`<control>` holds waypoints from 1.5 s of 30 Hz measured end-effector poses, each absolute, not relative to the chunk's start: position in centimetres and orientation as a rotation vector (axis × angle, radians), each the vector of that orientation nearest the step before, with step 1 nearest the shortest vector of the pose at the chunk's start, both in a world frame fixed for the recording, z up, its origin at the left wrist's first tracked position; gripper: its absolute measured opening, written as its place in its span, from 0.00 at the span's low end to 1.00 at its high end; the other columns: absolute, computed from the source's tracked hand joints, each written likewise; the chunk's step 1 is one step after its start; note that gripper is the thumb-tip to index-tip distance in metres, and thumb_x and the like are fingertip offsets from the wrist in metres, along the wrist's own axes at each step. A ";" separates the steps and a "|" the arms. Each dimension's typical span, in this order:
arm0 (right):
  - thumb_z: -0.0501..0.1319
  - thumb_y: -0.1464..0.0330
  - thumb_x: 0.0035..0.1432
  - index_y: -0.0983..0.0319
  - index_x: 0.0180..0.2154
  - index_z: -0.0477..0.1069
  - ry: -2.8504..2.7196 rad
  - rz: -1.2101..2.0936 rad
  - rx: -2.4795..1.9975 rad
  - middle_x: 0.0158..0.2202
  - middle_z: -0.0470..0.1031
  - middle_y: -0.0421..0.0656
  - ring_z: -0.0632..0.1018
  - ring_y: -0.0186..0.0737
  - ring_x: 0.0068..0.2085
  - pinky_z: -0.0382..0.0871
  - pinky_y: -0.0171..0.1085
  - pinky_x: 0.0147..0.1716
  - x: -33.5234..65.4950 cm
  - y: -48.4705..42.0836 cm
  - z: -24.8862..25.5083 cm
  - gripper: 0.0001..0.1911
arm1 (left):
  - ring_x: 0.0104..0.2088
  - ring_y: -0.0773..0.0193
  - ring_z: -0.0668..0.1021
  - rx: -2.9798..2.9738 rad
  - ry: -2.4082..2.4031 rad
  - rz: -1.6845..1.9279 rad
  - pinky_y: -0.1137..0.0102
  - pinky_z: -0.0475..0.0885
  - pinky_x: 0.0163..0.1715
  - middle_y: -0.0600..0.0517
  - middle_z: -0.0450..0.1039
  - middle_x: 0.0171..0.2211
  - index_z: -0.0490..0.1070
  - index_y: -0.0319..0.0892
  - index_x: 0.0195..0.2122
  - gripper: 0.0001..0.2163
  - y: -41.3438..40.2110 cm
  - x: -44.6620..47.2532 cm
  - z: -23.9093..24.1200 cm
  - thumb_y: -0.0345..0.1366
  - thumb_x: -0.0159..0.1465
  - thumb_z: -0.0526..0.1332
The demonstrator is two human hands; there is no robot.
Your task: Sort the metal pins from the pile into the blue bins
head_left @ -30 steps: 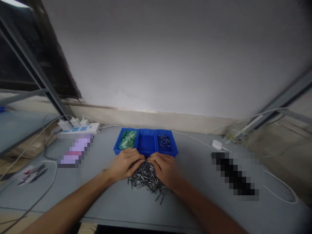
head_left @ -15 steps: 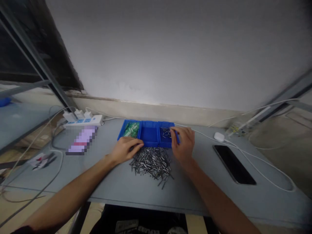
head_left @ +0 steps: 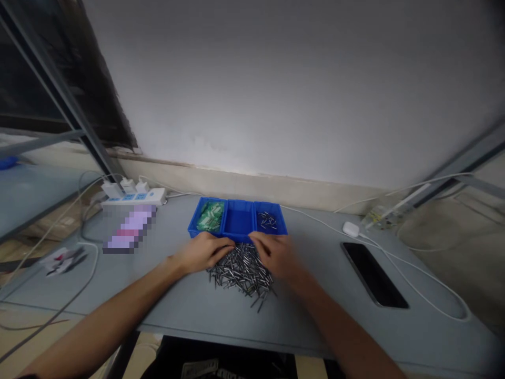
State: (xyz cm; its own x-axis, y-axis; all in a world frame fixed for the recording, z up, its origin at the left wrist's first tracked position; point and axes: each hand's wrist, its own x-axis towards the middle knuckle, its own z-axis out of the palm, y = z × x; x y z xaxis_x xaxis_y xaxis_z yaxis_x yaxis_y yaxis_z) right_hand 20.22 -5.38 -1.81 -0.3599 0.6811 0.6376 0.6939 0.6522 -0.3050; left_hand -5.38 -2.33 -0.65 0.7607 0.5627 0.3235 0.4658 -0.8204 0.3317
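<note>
A heap of short grey metal pins (head_left: 241, 271) lies on the table, close in front of three joined blue bins. At its upper left edge is my left hand (head_left: 205, 251), thumb and fingers together; whatever they may hold is too small to make out. My right hand (head_left: 278, 255) reaches over the heap's upper right edge, thumb and forefinger slightly apart, with nothing visible between them. The left bin (head_left: 193, 223) contains green and white small pieces (head_left: 211, 216). Nothing shows in the middle bin (head_left: 239, 217). Some loose pins (head_left: 268, 220) lie in the right bin (head_left: 282, 227).
A white power strip (head_left: 153, 196) with plugs and a blurred-out phone (head_left: 130, 229) are at the left, near crumpled wrappers (head_left: 61, 260). On the right lie a dark phone (head_left: 374, 275), a white earbud case (head_left: 351, 229) and a looping white cable (head_left: 430, 281). A wall stands behind.
My right hand has moved from the right bin down and left to the heap of pins. The left hand stays near the heap's upper left edge. The camera view has shifted slightly.
</note>
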 end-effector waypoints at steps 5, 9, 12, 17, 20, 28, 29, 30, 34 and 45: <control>0.55 0.70 0.72 0.59 0.42 0.80 -2.455 -0.005 -1.098 0.30 0.83 0.41 0.80 0.35 0.29 0.63 0.33 0.32 18.6 -6.3 -2.4 0.14 | 0.28 0.64 0.81 2.719 0.792 0.603 0.71 0.72 0.30 0.51 0.82 0.32 0.79 0.44 0.47 0.13 -2.4 -5.3 -0.7 0.38 0.76 0.54; 0.58 0.68 0.71 0.57 0.44 0.81 -2.517 -0.003 -1.254 0.33 0.84 0.42 0.81 0.37 0.31 0.63 0.33 0.33 18.4 -6.3 -2.0 0.11 | 0.27 0.64 0.81 2.726 0.825 0.560 0.72 0.71 0.29 0.51 0.82 0.32 0.80 0.45 0.49 0.13 -2.4 -5.4 -1.0 0.38 0.75 0.54; 0.58 0.66 0.72 0.57 0.45 0.81 -2.493 -0.038 -1.446 0.33 0.84 0.43 0.82 0.40 0.31 0.64 0.35 0.33 18.5 -6.2 -1.3 0.11 | 0.28 0.64 0.81 2.739 0.865 0.504 0.72 0.70 0.29 0.51 0.82 0.32 0.80 0.44 0.48 0.13 -2.5 -5.3 -0.9 0.37 0.75 0.54; 0.57 0.66 0.72 0.57 0.44 0.81 -2.454 -0.097 -1.678 0.34 0.84 0.47 0.83 0.44 0.33 0.66 0.37 0.34 18.6 -6.3 -0.2 0.13 | 0.25 0.63 0.80 2.767 0.873 0.490 0.71 0.71 0.29 0.50 0.82 0.30 0.78 0.44 0.52 0.14 -2.7 -5.1 -0.8 0.36 0.75 0.54; 0.58 0.66 0.72 0.58 0.39 0.81 -2.467 -0.077 -1.714 0.33 0.84 0.48 0.83 0.44 0.32 0.66 0.37 0.32 18.6 -6.3 -0.2 0.13 | 0.27 0.62 0.81 2.790 0.886 0.549 0.71 0.73 0.29 0.49 0.83 0.32 0.77 0.44 0.56 0.15 -2.8 -5.1 -1.0 0.38 0.75 0.55; 0.60 0.71 0.68 0.59 0.37 0.79 -2.463 -0.068 -1.727 0.32 0.83 0.47 0.83 0.44 0.32 0.66 0.37 0.30 19.1 -5.7 -1.6 0.10 | 0.24 0.62 0.81 2.784 0.841 0.606 0.69 0.74 0.27 0.48 0.82 0.31 0.75 0.43 0.58 0.16 -2.6 -5.1 -1.4 0.39 0.75 0.54; 0.60 0.71 0.68 0.59 0.37 0.79 -2.461 -0.067 -1.733 0.32 0.83 0.47 0.83 0.45 0.32 0.66 0.37 0.30 19.1 -5.7 -1.6 0.09 | 0.25 0.62 0.81 2.782 0.847 0.597 0.69 0.74 0.28 0.48 0.82 0.31 0.75 0.43 0.58 0.16 -2.6 -5.1 -1.3 0.39 0.75 0.55; 0.60 0.71 0.68 0.59 0.38 0.79 -2.459 -0.068 -1.739 0.32 0.83 0.48 0.84 0.46 0.32 0.65 0.37 0.30 19.1 -5.6 -1.6 0.09 | 0.25 0.62 0.81 2.782 0.851 0.589 0.70 0.74 0.28 0.48 0.83 0.32 0.75 0.43 0.58 0.16 -2.6 -5.1 -1.3 0.39 0.75 0.55; 0.60 0.72 0.68 0.59 0.39 0.79 -2.461 -0.073 -1.753 0.32 0.83 0.47 0.84 0.46 0.32 0.63 0.37 0.29 19.1 -5.7 -1.4 0.09 | 0.25 0.62 0.81 2.794 0.853 0.566 0.70 0.73 0.27 0.48 0.83 0.32 0.75 0.43 0.58 0.16 -2.8 -5.1 -1.2 0.38 0.75 0.55; 0.62 0.68 0.67 0.58 0.41 0.79 -2.355 -0.139 -1.558 0.28 0.82 0.43 0.81 0.40 0.28 0.56 0.37 0.29 18.6 -6.1 -1.2 0.06 | 0.23 0.61 0.79 2.786 0.896 0.478 0.68 0.68 0.25 0.51 0.79 0.26 0.69 0.45 0.65 0.19 -3.1 -5.0 -0.7 0.42 0.76 0.53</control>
State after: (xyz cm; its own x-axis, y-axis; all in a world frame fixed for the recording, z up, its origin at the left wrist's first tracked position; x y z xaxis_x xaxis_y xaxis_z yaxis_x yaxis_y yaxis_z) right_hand 18.62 -6.05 -1.19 -0.3586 0.8803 0.3106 0.9108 0.4029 -0.0903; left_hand -5.03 -3.10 -0.75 0.7672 0.5918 0.2474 0.5354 -0.8032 0.2611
